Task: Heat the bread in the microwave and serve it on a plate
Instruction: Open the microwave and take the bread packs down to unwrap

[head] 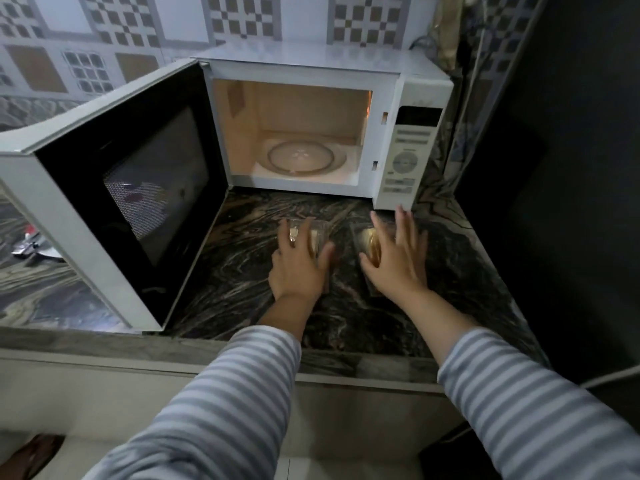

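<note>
A white microwave stands on the dark marble counter with its door swung wide to the left. Its lit cavity holds only the glass turntable. In front of it lie two clear packs side by side. The left pack shows pale bread, and my left hand rests on top of it with fingers spread. The right pack shows golden-brown bread, and my right hand lies over it with straight, spread fingers. Both hands cover most of each pack. No plate is in view.
The open door blocks the counter's left part. Behind it lie shiny metal utensils. A dark tall surface bounds the right side. The microwave's control panel is just beyond my right fingertips. A tiled wall runs behind.
</note>
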`<move>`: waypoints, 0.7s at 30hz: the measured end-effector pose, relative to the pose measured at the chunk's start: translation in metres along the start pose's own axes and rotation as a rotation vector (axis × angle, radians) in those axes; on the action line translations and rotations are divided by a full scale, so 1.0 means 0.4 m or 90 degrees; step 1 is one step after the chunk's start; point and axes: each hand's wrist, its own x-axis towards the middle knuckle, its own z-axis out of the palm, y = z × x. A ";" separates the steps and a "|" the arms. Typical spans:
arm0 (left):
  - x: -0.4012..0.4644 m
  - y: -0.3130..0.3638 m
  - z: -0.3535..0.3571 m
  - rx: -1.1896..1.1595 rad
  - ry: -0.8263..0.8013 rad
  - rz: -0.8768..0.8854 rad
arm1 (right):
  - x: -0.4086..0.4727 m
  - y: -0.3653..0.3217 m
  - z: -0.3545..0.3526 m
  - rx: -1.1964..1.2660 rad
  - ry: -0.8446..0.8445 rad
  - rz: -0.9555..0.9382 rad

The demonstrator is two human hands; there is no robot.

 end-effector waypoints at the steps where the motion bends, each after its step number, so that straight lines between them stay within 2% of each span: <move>1: 0.005 -0.010 -0.011 -0.011 -0.003 0.012 | -0.008 -0.016 -0.001 -0.012 0.039 -0.064; 4: 0.010 -0.066 -0.043 -0.075 -0.046 0.088 | -0.039 -0.070 0.016 0.064 0.081 -0.226; 7: -0.005 -0.139 -0.073 -0.106 -0.087 0.167 | -0.082 -0.102 0.045 0.156 0.039 -0.312; 10: -0.029 -0.187 -0.083 -0.025 -0.144 0.160 | -0.123 -0.111 0.072 0.194 -0.005 -0.328; 13: -0.042 -0.214 -0.069 0.071 -0.157 0.188 | -0.138 -0.115 0.092 0.206 0.018 -0.326; 21: -0.047 -0.221 -0.071 0.096 -0.160 0.224 | -0.134 -0.133 0.131 0.219 0.079 -0.282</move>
